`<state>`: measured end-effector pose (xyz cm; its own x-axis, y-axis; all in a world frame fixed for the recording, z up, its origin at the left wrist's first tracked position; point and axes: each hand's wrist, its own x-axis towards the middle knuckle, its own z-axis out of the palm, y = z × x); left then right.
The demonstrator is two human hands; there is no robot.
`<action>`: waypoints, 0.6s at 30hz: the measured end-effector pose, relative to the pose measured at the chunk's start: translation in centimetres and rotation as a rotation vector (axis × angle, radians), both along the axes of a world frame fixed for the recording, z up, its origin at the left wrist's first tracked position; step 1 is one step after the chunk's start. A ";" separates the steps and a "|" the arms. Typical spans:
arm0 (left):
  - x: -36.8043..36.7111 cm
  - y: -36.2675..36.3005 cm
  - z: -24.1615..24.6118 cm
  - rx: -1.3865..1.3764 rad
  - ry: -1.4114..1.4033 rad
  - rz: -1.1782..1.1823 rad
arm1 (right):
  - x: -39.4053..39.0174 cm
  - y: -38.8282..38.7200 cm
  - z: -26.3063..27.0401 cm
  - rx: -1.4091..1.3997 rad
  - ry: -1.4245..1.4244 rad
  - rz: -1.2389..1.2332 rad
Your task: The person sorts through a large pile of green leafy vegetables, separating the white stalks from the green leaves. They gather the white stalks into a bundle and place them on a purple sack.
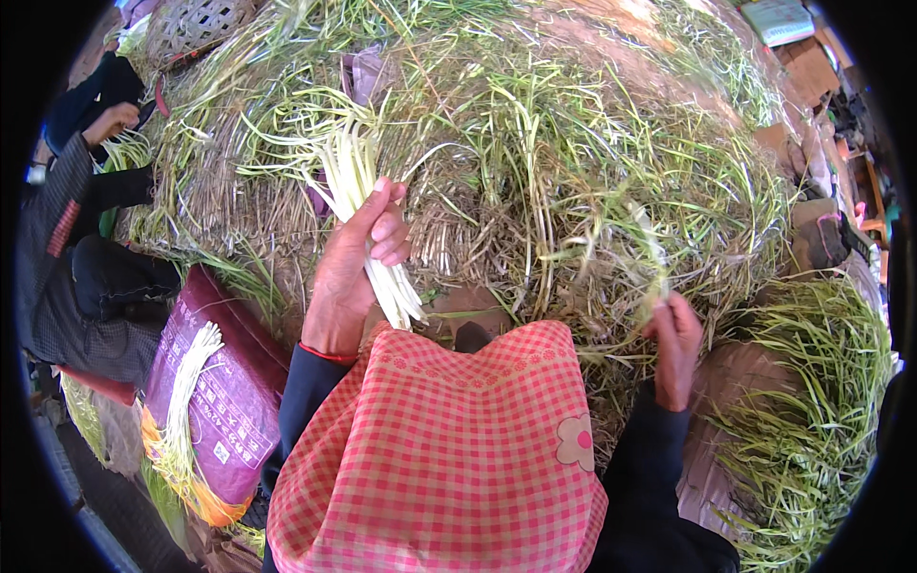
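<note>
My left hand [362,240] is closed around a bunch of pale stalks [351,165], perhaps blanched chives. Their white ends point down toward my lap, and thin yellow-green leaves fan out above the fist. On the right, my right hand [677,344] pinches a pale leafy stalk [652,247], blurred and standing upward from the fingers. Across my lap lies a pink checked apron [473,444] with a flower patch. Beyond both hands spreads a wide layer of loose green stalks [530,143] mixed with dry brown ones.
At left, a tied-looking bundle of white stalks [190,387] rests on a purple printed sack [236,422]. A co-worker [93,286] sits beyond it, one hand [111,123] near greens. A woven basket [197,29] stands far left. Long green leaves [809,430] are heaped at right.
</note>
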<state>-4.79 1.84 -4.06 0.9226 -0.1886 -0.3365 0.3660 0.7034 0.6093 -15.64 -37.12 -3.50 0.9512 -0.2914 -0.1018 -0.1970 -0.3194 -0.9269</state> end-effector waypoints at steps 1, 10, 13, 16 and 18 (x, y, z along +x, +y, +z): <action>0.0 0.0 0.0 -0.001 0.000 -0.003 | -0.9 -1.2 0.5 0.022 -0.083 -0.088; -0.1 -0.3 0.1 0.018 0.012 -0.013 | -4.6 -11.3 -1.4 -0.668 0.331 -0.322; -0.1 -0.4 0.1 0.055 0.024 -0.008 | -3.4 -7.7 -3.1 -1.177 0.362 -0.099; 0.0 -0.7 0.1 0.064 0.037 -0.019 | 0.8 -1.6 -4.8 -1.005 -0.088 0.145; 0.1 -1.1 0.0 0.089 0.040 -0.023 | 5.7 2.3 -6.9 -0.751 -0.190 0.311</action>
<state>-4.73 0.76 -4.01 0.9038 -0.1779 -0.3892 0.4070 0.6384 0.6533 -9.90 -34.79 -10.40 0.9807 0.0609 0.1856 0.1406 -0.8799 -0.4539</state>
